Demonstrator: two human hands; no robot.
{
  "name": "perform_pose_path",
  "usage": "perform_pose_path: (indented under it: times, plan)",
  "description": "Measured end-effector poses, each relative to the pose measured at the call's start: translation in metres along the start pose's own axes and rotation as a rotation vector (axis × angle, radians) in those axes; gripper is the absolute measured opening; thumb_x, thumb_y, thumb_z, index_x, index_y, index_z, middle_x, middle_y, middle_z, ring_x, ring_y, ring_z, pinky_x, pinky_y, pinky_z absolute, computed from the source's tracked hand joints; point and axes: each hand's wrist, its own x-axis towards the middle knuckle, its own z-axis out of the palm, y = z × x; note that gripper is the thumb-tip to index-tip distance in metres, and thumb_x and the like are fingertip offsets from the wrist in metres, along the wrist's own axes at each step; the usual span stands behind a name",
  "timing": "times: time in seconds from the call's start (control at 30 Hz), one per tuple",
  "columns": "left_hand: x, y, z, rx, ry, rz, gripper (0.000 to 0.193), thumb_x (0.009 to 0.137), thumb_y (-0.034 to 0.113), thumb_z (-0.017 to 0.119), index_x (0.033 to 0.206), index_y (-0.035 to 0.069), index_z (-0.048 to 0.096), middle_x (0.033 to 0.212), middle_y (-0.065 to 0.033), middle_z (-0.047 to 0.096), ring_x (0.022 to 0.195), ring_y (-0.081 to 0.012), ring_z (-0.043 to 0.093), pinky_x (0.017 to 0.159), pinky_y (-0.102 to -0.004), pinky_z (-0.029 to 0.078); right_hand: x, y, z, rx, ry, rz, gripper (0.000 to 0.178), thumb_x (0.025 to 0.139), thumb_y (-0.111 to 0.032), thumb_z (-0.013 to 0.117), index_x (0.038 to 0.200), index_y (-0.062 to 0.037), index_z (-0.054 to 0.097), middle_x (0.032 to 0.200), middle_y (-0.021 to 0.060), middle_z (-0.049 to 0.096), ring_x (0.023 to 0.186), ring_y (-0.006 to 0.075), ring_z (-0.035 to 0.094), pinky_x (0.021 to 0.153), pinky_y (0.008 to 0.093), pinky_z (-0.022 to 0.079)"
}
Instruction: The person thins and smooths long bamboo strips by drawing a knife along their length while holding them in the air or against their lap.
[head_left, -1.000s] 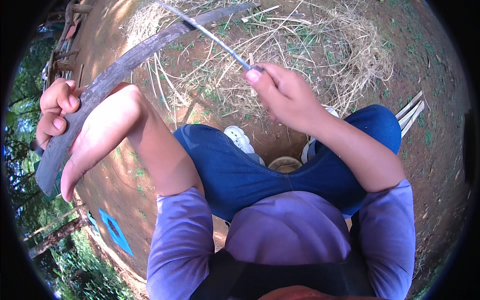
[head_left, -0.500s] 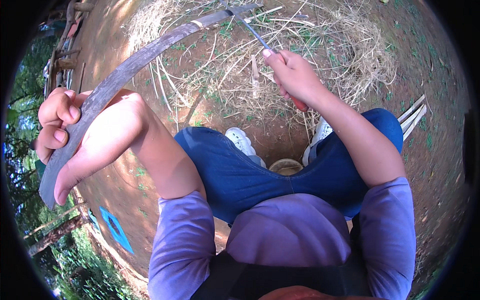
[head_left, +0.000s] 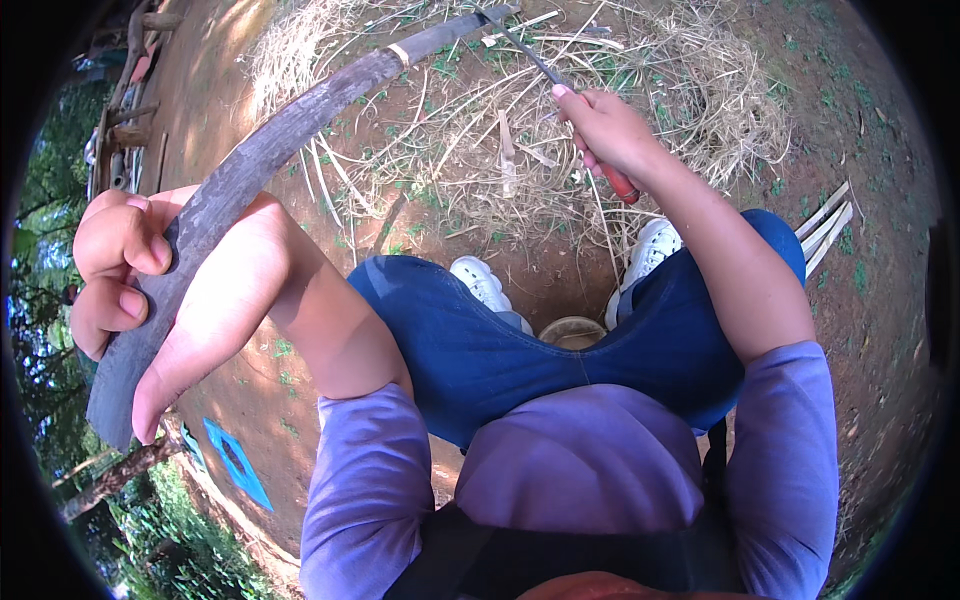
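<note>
A long, dark grey, slightly curved strip that looks like split bamboo (head_left: 290,115) slants from the lower left up to the top middle, with a pale mark across a joint near its far end. Gripping its near end is my left hand (head_left: 230,270), fingers curled over one edge and thumb along the other. My right hand (head_left: 610,130) is closed round the red handle of a knife (head_left: 524,49), thumb toward the blade. The thin dark blade points away to the upper left, and its tip part crosses or touches the strip's far end; exact contact is hard to tell.
Pale shavings (head_left: 700,110) lie heaped on the brown earth ahead. Between my white shoes (head_left: 655,250) sits a round, pale-rimmed object (head_left: 572,333). Several split strips (head_left: 828,228) lie at right. A blue flat frame (head_left: 238,465) and wooden rails (head_left: 130,110) are at left.
The knife and my right hand have moved a little to the right, the blade crossing nearer the strip's far tip. My left hand and the strip's near end have shifted slightly down and right.
</note>
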Motion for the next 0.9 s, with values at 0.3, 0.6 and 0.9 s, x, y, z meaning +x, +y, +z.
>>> perform_pose_path:
  times: [0.3,0.6,0.9]
  plan:
    - [0.009,-0.005,-0.008,0.115,0.060,0.027,0.078,0.088,0.092,0.026,0.081,0.016,0.038,0.065,-0.0005,0.037,0.063,-0.0141,0.034,0.059,-0.0238,0.030,-0.113,-0.045,0.034,0.042,-0.278,-0.740,0.038,0.104,-0.040,0.060,0.107,-0.0017,0.063,0.062,-0.0039,0.048,0.051,0.0067,0.053,0.047,0.0246,0.042]
    - [0.007,-0.009,-0.004,0.136,0.075,0.093,0.075,0.092,0.089,0.025,0.080,0.015,0.039,0.064,-0.0007,0.036,0.060,-0.0141,0.034,0.060,-0.0250,0.033,-0.043,-0.026,0.018,0.060,-0.111,-0.113,0.050,0.106,-0.051,0.052,0.080,-0.0074,0.050,0.062,0.0012,0.054,0.051,0.0141,0.059,0.047,0.0316,0.049]
    - [0.010,-0.004,0.013,0.225,0.129,0.103,0.070,0.093,0.088,0.030,0.082,0.018,0.035,0.063,0.0032,0.031,0.055,-0.0122,0.036,0.057,-0.0241,0.036,-0.051,-0.017,0.026,0.088,-0.065,-0.253,0.050,0.105,-0.047,0.054,0.077,-0.0058,0.051,0.058,0.0026,0.054,0.050,0.0170,0.057,0.048,0.0345,0.046]
